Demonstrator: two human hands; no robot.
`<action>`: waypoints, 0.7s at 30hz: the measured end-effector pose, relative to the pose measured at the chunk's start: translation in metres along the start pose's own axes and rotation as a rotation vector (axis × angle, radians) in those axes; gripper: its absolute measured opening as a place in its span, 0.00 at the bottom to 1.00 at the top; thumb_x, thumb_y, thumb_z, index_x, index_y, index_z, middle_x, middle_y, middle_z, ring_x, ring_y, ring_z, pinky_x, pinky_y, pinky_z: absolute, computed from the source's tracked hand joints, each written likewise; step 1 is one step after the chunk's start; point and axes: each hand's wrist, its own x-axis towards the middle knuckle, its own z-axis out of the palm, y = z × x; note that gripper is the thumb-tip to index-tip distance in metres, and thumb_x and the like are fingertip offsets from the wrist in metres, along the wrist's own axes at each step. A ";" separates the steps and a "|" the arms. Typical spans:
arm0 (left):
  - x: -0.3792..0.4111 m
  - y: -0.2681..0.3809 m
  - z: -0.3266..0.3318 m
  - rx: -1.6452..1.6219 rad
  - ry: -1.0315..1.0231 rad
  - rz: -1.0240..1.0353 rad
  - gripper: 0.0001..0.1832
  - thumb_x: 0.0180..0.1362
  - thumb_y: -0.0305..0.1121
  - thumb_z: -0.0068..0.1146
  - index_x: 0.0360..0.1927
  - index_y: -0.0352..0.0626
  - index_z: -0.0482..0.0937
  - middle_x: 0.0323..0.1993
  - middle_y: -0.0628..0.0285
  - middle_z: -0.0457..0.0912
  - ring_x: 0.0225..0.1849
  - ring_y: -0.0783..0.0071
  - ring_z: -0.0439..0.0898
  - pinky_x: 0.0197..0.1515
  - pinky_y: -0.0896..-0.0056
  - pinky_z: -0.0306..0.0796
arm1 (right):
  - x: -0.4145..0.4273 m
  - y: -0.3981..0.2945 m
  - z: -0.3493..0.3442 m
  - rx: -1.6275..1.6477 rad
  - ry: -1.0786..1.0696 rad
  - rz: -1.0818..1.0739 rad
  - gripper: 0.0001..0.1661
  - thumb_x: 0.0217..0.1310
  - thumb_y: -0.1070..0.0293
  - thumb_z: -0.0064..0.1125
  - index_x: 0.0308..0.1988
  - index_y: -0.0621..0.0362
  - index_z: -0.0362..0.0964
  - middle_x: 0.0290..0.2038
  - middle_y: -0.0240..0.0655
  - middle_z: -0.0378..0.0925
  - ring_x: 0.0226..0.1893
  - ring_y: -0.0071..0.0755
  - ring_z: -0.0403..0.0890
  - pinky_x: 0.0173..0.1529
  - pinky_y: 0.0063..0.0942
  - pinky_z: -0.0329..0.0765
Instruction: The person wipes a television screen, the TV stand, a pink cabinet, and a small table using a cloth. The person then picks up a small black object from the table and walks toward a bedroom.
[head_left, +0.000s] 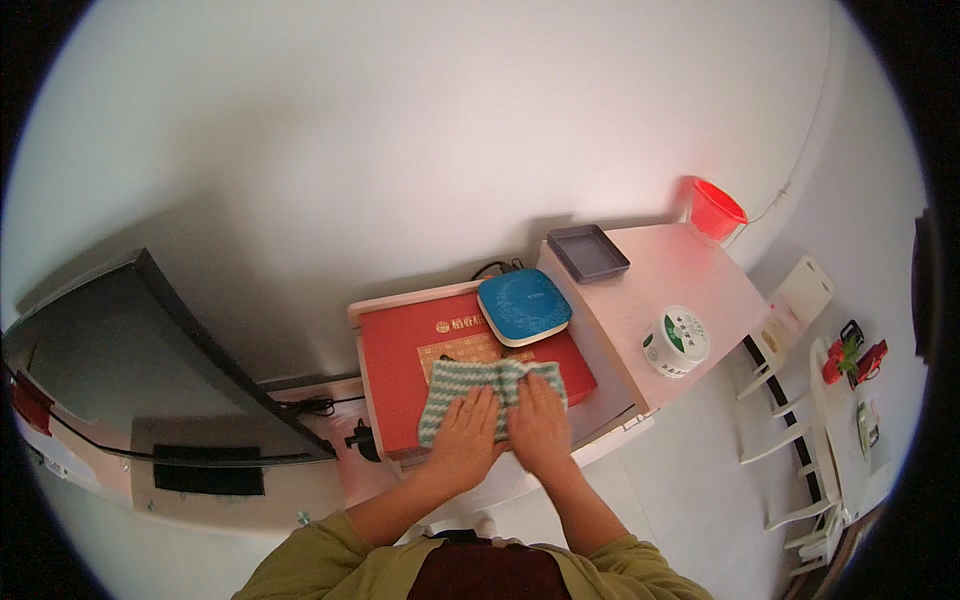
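A green-and-white striped cloth (465, 375) lies spread over the near part of a red box (394, 352). My left hand (469, 431) rests palm down on the cloth's left half, fingers pointing away from me. Flat on its right half is my right hand (538, 424), with the cloth bunched a little between the two hands. Neither hand shows a grip on the fabric. The box bears gold writing and a woven-pattern panel, partly hidden by the cloth. A blue-topped set-top box (525, 304) with a white base sits on the red box's far right corner.
Right of the box, a pale cabinet top (675, 277) carries a dark square tray (589, 253), a white lidded tub (676, 341) and a red plastic basket (716, 210). A television (172, 360) stands left, near black cables (311, 406). White chairs (799, 289) and a table stand far right.
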 end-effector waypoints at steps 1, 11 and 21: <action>0.010 0.006 0.002 0.007 -0.029 0.007 0.34 0.55 0.44 0.52 0.57 0.26 0.60 0.62 0.43 0.58 0.65 0.50 0.56 0.65 0.51 0.46 | -0.001 0.010 0.001 -0.018 0.019 0.008 0.25 0.53 0.67 0.49 0.50 0.69 0.65 0.53 0.51 0.67 0.55 0.50 0.66 0.61 0.41 0.60; 0.006 -0.001 0.001 0.114 -0.058 -0.034 0.34 0.54 0.46 0.52 0.58 0.31 0.62 0.62 0.48 0.60 0.65 0.56 0.57 0.65 0.51 0.45 | 0.006 0.005 0.006 0.027 -0.068 -0.048 0.26 0.54 0.64 0.49 0.51 0.69 0.64 0.55 0.51 0.64 0.58 0.51 0.62 0.62 0.46 0.55; -0.048 -0.034 -0.031 0.128 0.006 -0.179 0.35 0.50 0.42 0.56 0.55 0.25 0.63 0.60 0.40 0.60 0.64 0.47 0.57 0.64 0.47 0.45 | 0.015 -0.060 0.018 0.192 0.010 -0.328 0.25 0.53 0.65 0.50 0.49 0.70 0.67 0.51 0.50 0.68 0.55 0.48 0.67 0.60 0.41 0.60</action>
